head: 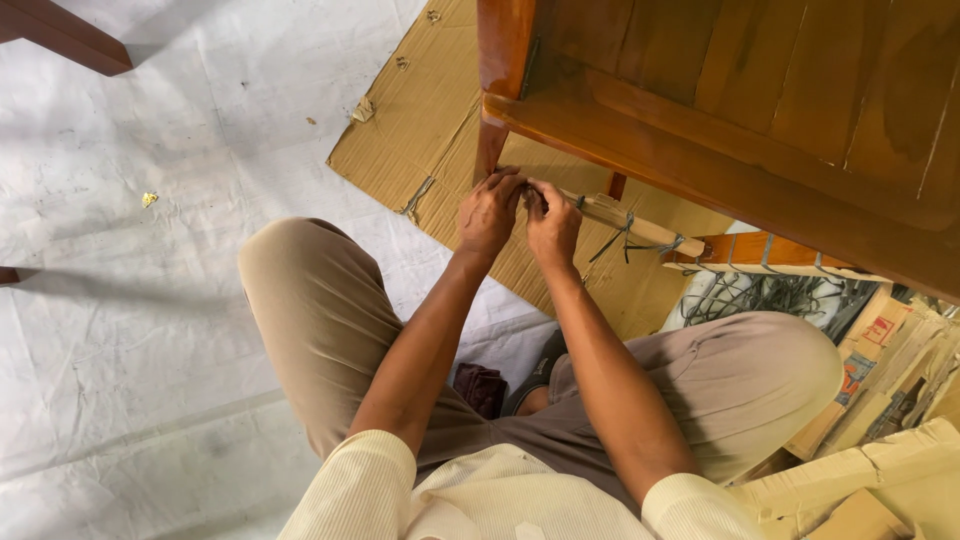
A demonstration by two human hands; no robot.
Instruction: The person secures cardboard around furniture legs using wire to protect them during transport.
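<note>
Rail: a pale wooden rail [630,222] low on the brown wooden furniture [760,110], wound with dark cord [625,238]; it runs from the hands toward the right, just above the cardboard.
Left hand: the left hand [489,213] curls over the near end of the rail, fingers bent and pressed to it, seemingly to steady it.
Right hand: the right hand [553,225] touches the left, fingertips pinched together at the same spot, apparently on the cord; the cord under them is hidden.
Look of the rail: lighter than the reddish frame, with a few loose turns and ends hanging down.
Posture: the person sits on the floor, knees apart, close under the furniture, likely for reach.
Cardboard: a flat sheet of cardboard [420,120] lies beneath the leg.
Floor cover: white sheeting [150,300] spreads to the left.
Boxes: cartons [880,380] stand at the right.
</note>
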